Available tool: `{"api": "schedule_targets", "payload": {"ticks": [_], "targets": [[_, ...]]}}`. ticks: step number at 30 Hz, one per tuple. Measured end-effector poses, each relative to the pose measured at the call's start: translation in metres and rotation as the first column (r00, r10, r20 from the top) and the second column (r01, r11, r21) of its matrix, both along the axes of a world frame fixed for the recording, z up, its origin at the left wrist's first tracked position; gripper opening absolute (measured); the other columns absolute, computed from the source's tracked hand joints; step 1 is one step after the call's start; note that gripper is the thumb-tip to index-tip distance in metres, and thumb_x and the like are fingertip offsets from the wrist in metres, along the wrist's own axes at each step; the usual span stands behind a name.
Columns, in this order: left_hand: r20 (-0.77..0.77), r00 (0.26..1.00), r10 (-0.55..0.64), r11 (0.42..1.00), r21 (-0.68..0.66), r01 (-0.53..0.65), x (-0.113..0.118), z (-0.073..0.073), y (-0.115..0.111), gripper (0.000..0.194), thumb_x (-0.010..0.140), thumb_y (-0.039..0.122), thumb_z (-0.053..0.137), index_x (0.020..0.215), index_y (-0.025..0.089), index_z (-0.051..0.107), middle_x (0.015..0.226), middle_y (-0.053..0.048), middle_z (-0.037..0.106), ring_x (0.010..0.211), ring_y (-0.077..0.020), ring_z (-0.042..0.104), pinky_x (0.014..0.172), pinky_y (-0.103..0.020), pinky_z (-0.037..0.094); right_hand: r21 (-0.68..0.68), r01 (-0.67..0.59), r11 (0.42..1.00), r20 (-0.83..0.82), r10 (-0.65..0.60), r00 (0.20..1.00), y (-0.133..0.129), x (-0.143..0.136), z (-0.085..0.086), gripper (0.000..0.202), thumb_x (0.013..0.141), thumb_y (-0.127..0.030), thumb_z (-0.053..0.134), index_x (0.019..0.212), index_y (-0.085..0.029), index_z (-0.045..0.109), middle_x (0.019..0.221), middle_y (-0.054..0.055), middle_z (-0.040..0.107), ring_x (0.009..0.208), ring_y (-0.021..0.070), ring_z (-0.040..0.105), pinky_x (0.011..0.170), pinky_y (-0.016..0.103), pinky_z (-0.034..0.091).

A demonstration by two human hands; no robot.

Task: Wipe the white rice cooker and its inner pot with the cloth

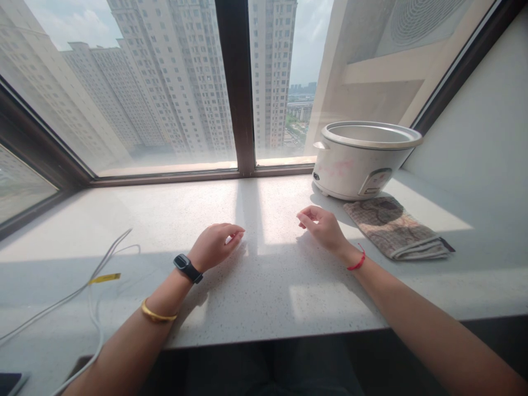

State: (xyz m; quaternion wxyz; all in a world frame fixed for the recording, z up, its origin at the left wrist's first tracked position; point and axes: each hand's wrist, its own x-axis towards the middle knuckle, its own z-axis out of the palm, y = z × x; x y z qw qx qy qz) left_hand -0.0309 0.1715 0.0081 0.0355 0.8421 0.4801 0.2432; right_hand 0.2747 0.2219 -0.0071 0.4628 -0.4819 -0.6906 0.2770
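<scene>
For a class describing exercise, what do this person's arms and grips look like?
The left arm wears a black watch and, further up, a gold bangle; the right arm wears a thin red bracelet. The left grip and right grip are ungloved; no sleeves show.

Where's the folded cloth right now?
In the head view, the folded cloth lies toward the right of the white counter, just in front of the rice cooker and right of the right hand.
</scene>
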Motion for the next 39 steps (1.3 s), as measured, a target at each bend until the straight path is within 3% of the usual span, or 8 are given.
{"api": "schedule_targets", "payload": {"ticks": [39], "targets": [[0.008,1.0,0.004,1.0,-0.017,-0.004,-0.0003,-0.0002,-0.0003,0.022,0.096,0.026,0.051,0.099,0.018,0.072,0.097,-0.006,0.077,0.086,-0.0223,0.071,0.078,-0.037,0.053,-0.029,-0.022,0.999,0.031,0.023,0.999,-0.0007,-0.0004,0.0013,0.025,0.085,-0.042,0.061,0.075,-0.02,0.064,0.068,0.002,0.068,0.067,0.0187,0.066,0.07,0.032,0.047]]}}
